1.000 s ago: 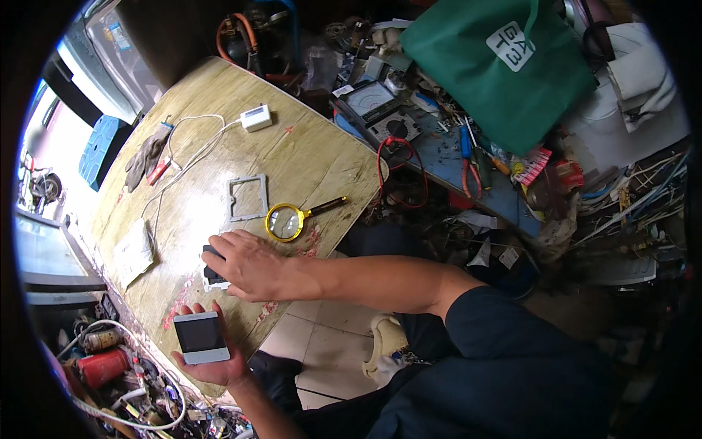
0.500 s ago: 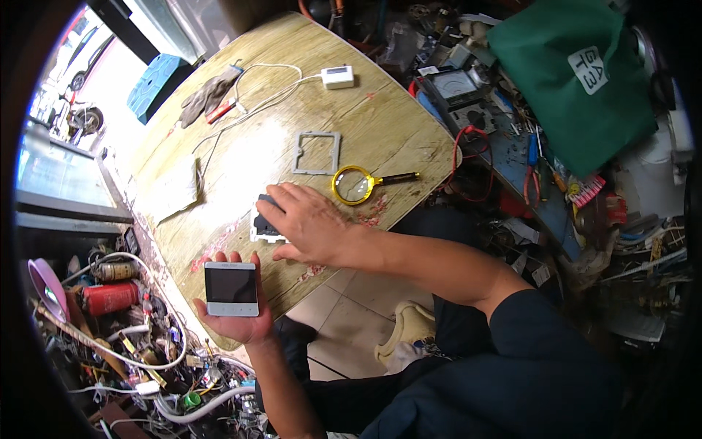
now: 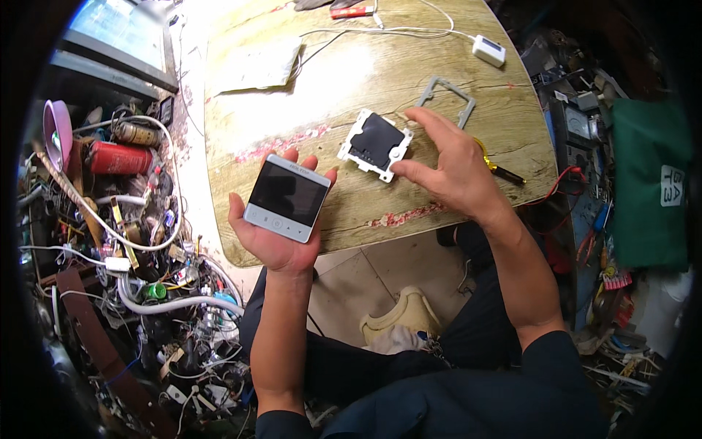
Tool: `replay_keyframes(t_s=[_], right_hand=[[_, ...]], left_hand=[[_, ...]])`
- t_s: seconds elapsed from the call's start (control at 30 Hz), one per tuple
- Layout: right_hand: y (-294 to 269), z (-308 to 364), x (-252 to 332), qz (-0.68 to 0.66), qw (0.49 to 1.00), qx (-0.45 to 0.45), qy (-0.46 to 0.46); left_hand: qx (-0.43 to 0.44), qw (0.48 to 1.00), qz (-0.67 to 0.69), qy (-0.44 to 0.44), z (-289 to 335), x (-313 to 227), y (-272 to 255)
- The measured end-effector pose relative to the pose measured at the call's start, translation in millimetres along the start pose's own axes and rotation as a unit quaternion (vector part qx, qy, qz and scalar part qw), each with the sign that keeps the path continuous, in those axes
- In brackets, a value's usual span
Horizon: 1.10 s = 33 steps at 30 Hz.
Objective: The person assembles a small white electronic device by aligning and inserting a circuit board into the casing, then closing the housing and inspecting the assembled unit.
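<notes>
My left hand [image 3: 281, 245] is turned palm up, its fingers curled round a white thermostat-like panel [image 3: 285, 197] with a dark screen and a row of small keys below it. To the right, a square white-edged module with a black back [image 3: 376, 143] lies on the table. My right hand [image 3: 461, 164] is beside that module, thumb and fingers spread apart at its right-hand corners. Whether the thumb touches the edge I cannot tell. Partly behind my right hand are a grey square frame [image 3: 464, 95] and a magnifying glass with a black handle [image 3: 507, 174].
A worn wood-pattern table [image 3: 329, 110] carries a pale packet [image 3: 259, 64], a white cabled box [image 3: 488, 51] and a red tool [image 3: 352, 12]. Loose parts and cables [image 3: 183, 344] crowd the floor at left, near a red cylinder [image 3: 121, 157]. A green bag [image 3: 647, 190] hangs at right.
My view has swung left and turned. My right hand has drawn back from over the black-backed module, uncovering it. The left hand still holds the panel, now tilted.
</notes>
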State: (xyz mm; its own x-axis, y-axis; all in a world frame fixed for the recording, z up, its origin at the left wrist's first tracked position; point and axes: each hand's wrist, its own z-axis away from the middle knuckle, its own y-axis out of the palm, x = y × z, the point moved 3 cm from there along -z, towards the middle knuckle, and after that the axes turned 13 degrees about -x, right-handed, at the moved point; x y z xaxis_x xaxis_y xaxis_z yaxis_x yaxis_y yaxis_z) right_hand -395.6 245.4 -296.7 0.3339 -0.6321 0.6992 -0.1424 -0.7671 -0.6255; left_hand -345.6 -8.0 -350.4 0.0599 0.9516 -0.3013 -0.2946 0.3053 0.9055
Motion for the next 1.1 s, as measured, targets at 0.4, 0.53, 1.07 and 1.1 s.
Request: replay_keyframes(t_s=[0.4,0.53,1.07,1.1], right_hand=[[30.4,-14.8,0.3,0.086,0.996,-0.034,-0.013],[32.7,-14.9,-0.6,0.066,0.997,-0.024,0.034],[-22.0,-36.8,-48.1,-0.05,0.969,-0.145,0.195],[-27.1,-36.1,-52.9,-0.038,0.968,-0.148,0.199]], left_hand=[[-0.056,0.998,-0.032,0.009,0.4,5.8,5.9],[-0.085,0.996,-0.035,0.008,1.6,7.5,7.2],[-0.086,0.996,-0.029,0.006,1.9,6.6,2.8],[-0.087,0.996,-0.028,0.006,1.8,6.9,2.7]])
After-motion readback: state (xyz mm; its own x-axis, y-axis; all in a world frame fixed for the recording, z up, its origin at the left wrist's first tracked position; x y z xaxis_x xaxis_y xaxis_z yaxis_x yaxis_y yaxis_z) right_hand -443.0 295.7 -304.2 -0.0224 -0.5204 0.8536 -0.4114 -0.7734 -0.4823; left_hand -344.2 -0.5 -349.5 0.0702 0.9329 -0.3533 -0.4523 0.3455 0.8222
